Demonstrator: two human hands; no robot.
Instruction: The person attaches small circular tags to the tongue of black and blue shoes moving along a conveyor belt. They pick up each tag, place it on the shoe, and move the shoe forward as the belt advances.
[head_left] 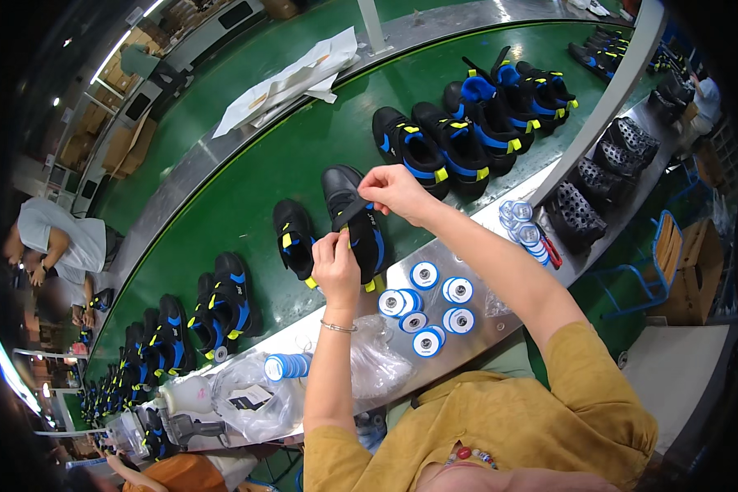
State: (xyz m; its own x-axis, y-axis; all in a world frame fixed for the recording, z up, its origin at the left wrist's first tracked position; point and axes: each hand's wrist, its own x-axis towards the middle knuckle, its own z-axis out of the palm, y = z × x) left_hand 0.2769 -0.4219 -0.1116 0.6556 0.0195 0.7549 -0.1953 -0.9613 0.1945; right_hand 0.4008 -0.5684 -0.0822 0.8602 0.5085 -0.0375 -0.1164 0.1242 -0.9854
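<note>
Mustard-yellow sleeves fill the bottom edge; both forearms reach up from them over a steel counter (435, 340) that edges a curved green belt (246, 189).

Landmark: black shoe (354, 221) with blue side panels and yellow tabs, lying on the belt just past the counter edge. Left hand (336, 264) sits at its near end, fingers pressed together, pinching a small piece at the shoe's blue side; can't tell what the piece is. Right hand (395, 190) is above the shoe's far end, fingers pinched on a dark strap (350, 213) that runs diagonally across the shoe top.

Just left of that shoe: a second black shoe (293, 238), smaller in view, yellow tabs. Further left along the belt: pairs of the same shoes (221, 307). Right and beyond: a row of the same shoes (459, 135), tightly packed.

On the counter just below the shoe: cluster of white-and-blue thread spools (426, 303), upright. Right of it: more spools (521, 225) lying in a stack. Left and below: clear plastic bags (369, 361), one holding a blue-banded spool (283, 366).

Far side of the belt above the shoe: white paper sheets (291, 78). Beyond that, cardboard boxes (131, 139) on the floor. Black perforated shoe forms (599, 176) stand on a side shelf to the right.
</note>
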